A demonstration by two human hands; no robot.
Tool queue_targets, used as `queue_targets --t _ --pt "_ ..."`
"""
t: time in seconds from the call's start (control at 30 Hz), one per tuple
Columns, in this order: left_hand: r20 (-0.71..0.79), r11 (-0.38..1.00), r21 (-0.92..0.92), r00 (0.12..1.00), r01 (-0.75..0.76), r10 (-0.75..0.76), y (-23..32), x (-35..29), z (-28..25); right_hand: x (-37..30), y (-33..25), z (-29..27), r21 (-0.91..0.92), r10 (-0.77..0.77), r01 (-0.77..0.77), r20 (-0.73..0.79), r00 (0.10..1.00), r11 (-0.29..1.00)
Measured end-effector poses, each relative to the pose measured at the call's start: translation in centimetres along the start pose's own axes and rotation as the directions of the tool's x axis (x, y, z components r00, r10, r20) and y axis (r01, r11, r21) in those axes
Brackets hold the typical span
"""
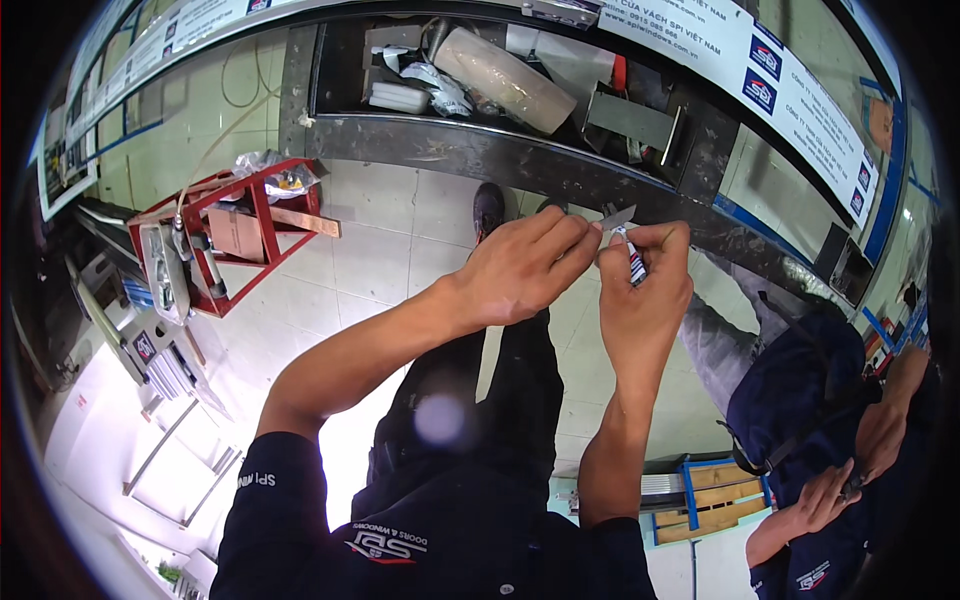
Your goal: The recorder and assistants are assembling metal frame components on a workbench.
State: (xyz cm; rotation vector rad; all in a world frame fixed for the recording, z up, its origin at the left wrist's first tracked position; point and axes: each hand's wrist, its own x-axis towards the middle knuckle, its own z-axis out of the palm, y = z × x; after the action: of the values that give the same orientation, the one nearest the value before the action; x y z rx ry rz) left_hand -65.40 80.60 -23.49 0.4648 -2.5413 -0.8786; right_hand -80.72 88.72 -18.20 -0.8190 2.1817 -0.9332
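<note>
Both my hands meet in front of me, just on the near side of the dark metal bench edge. My right hand [648, 268] is closed around a small knife [636, 264] with a white, red and dark patterned handle. Its grey pointed blade [622, 216] sticks up between the hands. My left hand [530, 262] comes in from the left, back of the hand up. Its fingers are pinched together right beside the blade, and whatever they grip is hidden behind them.
A dark bench frame [420, 150] crosses ahead; its tray holds a wrapped brown roll [503, 80] and a metal bracket [630, 122]. Film-covered profiles [690, 40] lie beyond. On the left stands a red metal rack [262, 215]. Another person [800, 400] works at my right.
</note>
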Motion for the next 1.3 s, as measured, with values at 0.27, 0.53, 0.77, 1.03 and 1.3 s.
queue_targets --t 0.27,0.53,0.77,1.03,1.3 --pt "0.032 1.0 0.002 0.999 0.015 -0.015 -0.3 1.0 0.0 1.0 -1.2 -0.6 -0.006 0.082 -0.081 0.051 0.995 0.997" --pt "0.129 0.998 0.022 0.99 0.055 -0.058 -1.2 1.5 -0.1 1.8 -0.9 -0.5 -0.061 -0.018 0.023 0.075 0.997 0.998" --pt "-0.118 0.994 -0.061 0.989 0.087 -0.094 0.0 1.1 -0.7 1.8 -1.3 -0.9 -0.02 0.059 -0.058 0.086 0.995 0.998" --pt "-0.022 0.994 -0.044 0.994 0.103 -0.104 0.8 1.0 0.0 1.8 -1.6 -0.7 -0.037 0.095 -0.092 0.088 0.992 0.995" --pt "0.063 0.992 -0.014 0.99 0.123 -0.122 -0.6 0.8 0.7 1.8 -1.6 -0.7 -0.076 0.065 -0.058 0.097 0.993 0.995"
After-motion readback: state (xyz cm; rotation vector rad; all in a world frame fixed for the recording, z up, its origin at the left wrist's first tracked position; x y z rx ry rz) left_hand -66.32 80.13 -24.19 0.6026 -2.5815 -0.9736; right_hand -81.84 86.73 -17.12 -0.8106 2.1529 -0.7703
